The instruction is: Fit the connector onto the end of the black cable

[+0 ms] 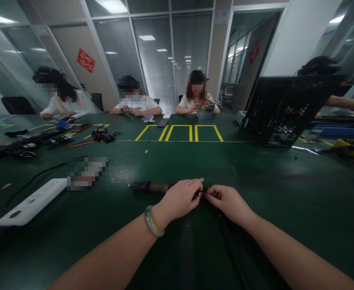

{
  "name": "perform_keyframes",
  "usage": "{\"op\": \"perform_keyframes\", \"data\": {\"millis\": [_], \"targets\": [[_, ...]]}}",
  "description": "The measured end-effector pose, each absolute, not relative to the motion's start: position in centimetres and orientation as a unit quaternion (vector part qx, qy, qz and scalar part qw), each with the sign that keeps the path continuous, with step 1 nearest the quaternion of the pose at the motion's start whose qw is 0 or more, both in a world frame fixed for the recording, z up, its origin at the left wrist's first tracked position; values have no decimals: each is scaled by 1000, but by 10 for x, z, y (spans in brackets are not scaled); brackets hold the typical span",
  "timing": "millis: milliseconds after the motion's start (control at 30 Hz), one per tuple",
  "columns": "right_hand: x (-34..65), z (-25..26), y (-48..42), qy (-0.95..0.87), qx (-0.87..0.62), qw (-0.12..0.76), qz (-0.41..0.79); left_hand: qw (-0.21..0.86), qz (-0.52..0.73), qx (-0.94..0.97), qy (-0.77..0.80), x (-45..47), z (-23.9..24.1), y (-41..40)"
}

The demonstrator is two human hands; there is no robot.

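A long, slim tool that looks like an electric screwdriver (159, 188) lies on the green table, its black collar and metal tip pointing left. My left hand (180, 197), with a jade-like bangle on the wrist, is wrapped over its rear part and hides it. Close to the left fingers shows a small gold-coloured ring or connector (200, 194). My right hand (228, 201) is closed in a pinch just right of that, almost touching the left fingers; what it pinches is too small and dark to make out. A black cord or strap (230, 241) runs from below the right hand toward me.
A white power bank-like device (32, 201) with a black cable lies at left. Beyond it are bundles of coloured wires (100, 135). A black computer case (281, 112) stands at right. Several people sit across the table, one handling a metal box (205, 111).
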State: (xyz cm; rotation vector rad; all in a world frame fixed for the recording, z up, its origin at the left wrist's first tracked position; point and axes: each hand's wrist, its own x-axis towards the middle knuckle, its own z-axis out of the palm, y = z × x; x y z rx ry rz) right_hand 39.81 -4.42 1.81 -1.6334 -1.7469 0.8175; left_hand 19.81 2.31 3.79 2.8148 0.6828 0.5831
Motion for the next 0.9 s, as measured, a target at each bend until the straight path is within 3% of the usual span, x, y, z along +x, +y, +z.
{"op": "perform_keyframes", "data": {"millis": [900], "targets": [[396,23,-45,-657,-621,293,312,86,199,949,229,198,33,24]]}}
